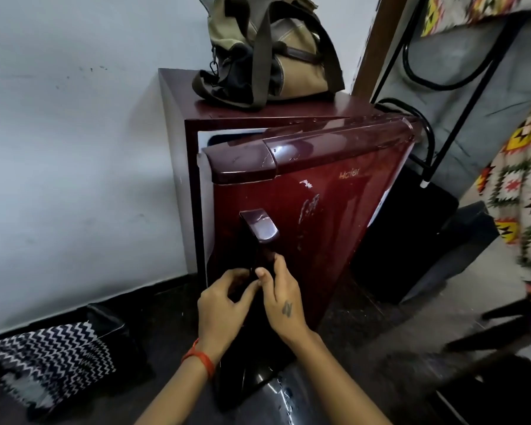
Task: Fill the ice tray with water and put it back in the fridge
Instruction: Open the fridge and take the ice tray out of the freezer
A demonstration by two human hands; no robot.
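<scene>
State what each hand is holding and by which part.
Both hands grip the fridge door by the lower part of its handle: the left hand from the door's open edge, the right hand from the front. No ice tray shows.

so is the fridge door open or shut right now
Partly open: the fridge door stands angled off the cabinet, a gap showing along its left edge. Both hands are at its handle.

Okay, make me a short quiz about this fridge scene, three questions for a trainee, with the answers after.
1. True or false: the fridge door is fully shut.
2. What sits on top of the fridge: A) a canvas bag, B) a kettle, C) a plate?
3. Which hands are at the door handle?

Key: 1. False, it stands ajar. 2. A, the canvas bag. 3. Both, the left hand and right hand.
</scene>
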